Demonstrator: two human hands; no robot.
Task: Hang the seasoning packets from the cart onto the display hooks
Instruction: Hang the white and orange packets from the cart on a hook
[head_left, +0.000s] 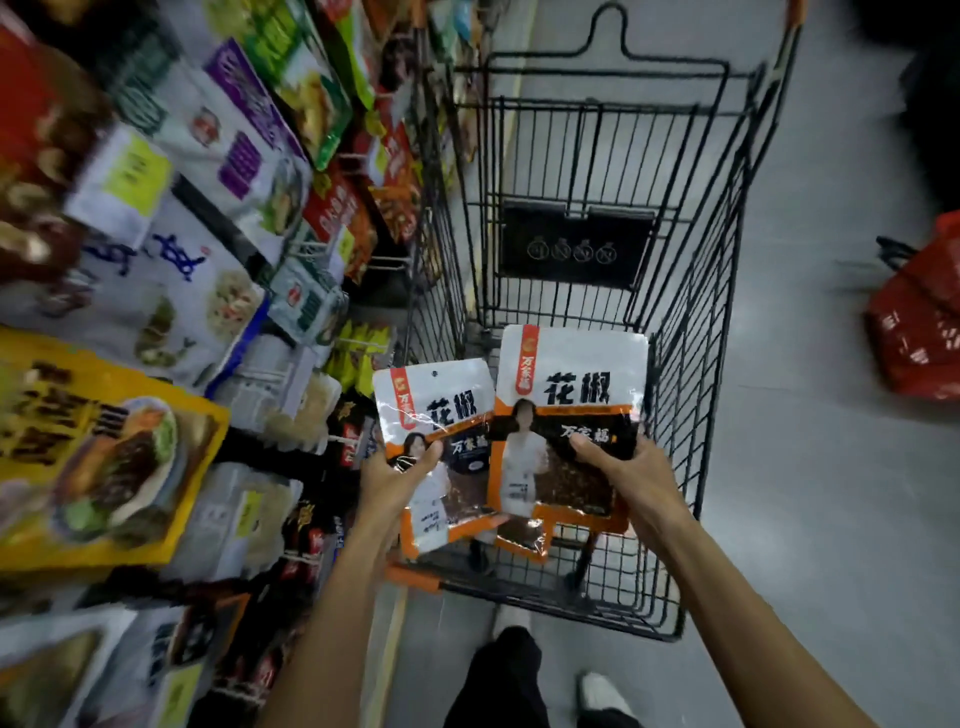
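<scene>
I hold two white-and-orange seasoning packets with black characters above the near end of the black wire cart (691, 364). My left hand (389, 478) grips the smaller-looking packet (441, 410) by its lower left edge. My right hand (628, 478) grips the other packet (571, 410) at its right side; a further packet edge shows behind its lower part. Both packets stand upright, side by side and slightly overlapping. The display hooks (353, 343) with hanging goods line the shelf to the left, blurred.
Shelves of hanging packets (156, 291) fill the left side, close to the cart. A red bag (919, 322) lies on the grey floor at the right. My legs and white shoes (602, 693) are below, behind the cart.
</scene>
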